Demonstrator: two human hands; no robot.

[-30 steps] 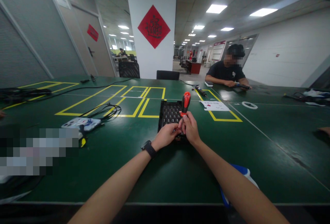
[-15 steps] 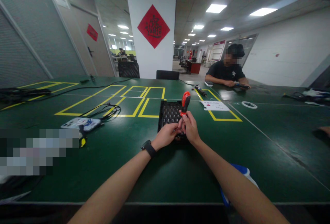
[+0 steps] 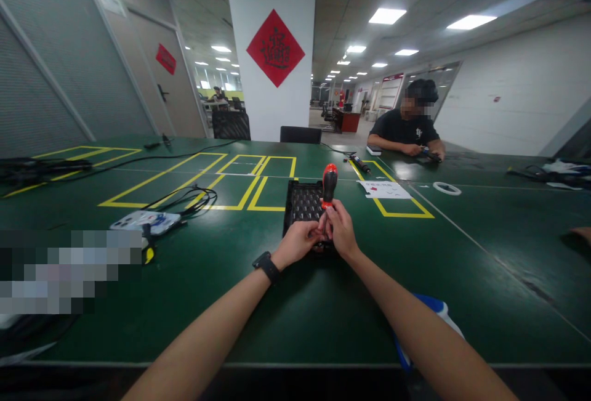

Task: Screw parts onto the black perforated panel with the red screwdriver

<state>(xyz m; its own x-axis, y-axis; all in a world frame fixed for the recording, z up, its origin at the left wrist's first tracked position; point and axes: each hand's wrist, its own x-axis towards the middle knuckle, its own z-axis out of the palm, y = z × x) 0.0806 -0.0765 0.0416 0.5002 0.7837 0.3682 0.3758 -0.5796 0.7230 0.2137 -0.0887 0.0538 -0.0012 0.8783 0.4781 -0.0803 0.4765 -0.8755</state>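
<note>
A screwdriver with a red and black handle stands nearly upright, its shaft pointing down at the near end of a black tray with a patterned inside. My right hand is closed round the screwdriver below its handle. On the left, my left hand, with a black watch at the wrist, has its fingers pressed together near the screwdriver's tip. What those fingers hold, if anything, is too small to make out. Both hands cover part of the tray's near end.
On the green table lie a phone with cables at left, a white paper, a black tool and a white ring at right. A blue and white object is by my right forearm. A person sits opposite.
The screwdriver's handle has tilted slightly to the left and turned, showing more black. My hands have barely moved. The person opposite has shifted the object in their hands.
</note>
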